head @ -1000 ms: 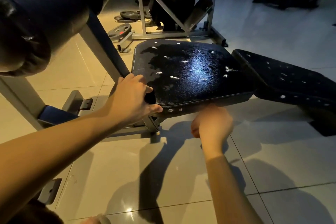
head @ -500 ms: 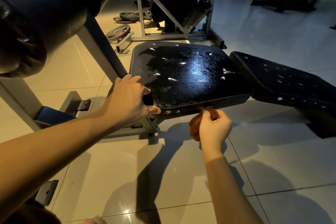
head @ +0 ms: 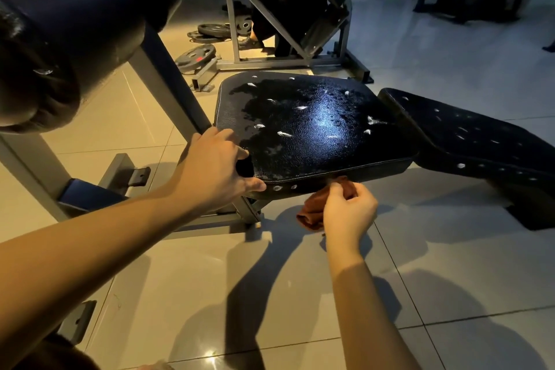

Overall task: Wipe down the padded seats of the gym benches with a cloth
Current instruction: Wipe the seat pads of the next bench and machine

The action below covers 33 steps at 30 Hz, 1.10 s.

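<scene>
A black padded bench seat [head: 312, 126] lies in the middle, worn and flecked with white tears. Its padded backrest [head: 468, 138] continues to the right. My left hand [head: 216, 165] grips the seat's near left corner, fingers on top and thumb along the front edge. My right hand [head: 348, 213] holds a rust-brown cloth [head: 312, 210] bunched against the seat's front edge, just below the rim. Part of the cloth is hidden behind my fingers.
A large dark roller pad [head: 69, 24] on a grey frame [head: 177, 87] looms at upper left. Weight plates [head: 196, 55] lie on the tiled floor behind. Another machine [head: 288, 18] stands at the back, with a person beside it. Open tiled floor [head: 450, 264] spreads on the right.
My right hand came out from under the seat's front edge with the brown cloth, which now shows. My left hand has kept its grip on the corner.
</scene>
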Each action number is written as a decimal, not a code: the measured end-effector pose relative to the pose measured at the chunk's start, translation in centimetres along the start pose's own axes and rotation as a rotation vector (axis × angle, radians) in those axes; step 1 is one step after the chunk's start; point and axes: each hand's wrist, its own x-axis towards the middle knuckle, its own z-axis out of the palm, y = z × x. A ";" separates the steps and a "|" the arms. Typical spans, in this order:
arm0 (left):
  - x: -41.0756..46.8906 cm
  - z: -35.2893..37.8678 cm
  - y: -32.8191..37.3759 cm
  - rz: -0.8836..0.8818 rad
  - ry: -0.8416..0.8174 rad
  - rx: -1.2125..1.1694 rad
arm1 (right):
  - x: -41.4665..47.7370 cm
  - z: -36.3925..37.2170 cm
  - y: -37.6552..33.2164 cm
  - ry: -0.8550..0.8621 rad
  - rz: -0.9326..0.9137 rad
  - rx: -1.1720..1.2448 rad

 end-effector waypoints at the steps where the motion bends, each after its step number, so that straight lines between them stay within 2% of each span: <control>1: 0.0 0.0 0.0 0.001 0.000 0.007 | 0.3 -0.2 0.2 -0.001 0.029 -0.015; 6: 0.1 0.1 0.0 -0.006 0.001 0.014 | -0.6 -0.1 -0.4 -0.034 -0.048 -0.030; 11: 0.2 0.1 0.0 -0.008 0.003 0.006 | 1.3 -1.0 0.8 0.000 0.044 -0.075; 13: 0.2 0.2 -0.1 -0.010 0.003 -0.001 | 0.0 -0.7 0.1 -0.004 -0.009 -0.072; 17: 0.4 0.3 -0.1 -0.015 -0.001 0.009 | -5.3 1.5 -0.8 -0.117 -0.195 -0.089; 20: 0.4 0.2 0.0 -0.023 0.005 -0.004 | -5.6 1.5 -0.5 -0.159 -0.277 -0.131; 27: 0.1 0.3 -0.1 -0.014 0.019 0.001 | -2.2 1.0 0.5 0.032 -0.074 -0.090; 30: 0.1 0.1 0.0 -0.014 0.014 0.004 | -5.6 2.3 -0.2 -0.049 -0.125 -0.050; 33: 0.3 0.0 0.0 -0.007 0.013 -0.002 | -8.0 2.6 -0.7 -0.155 -0.265 -0.055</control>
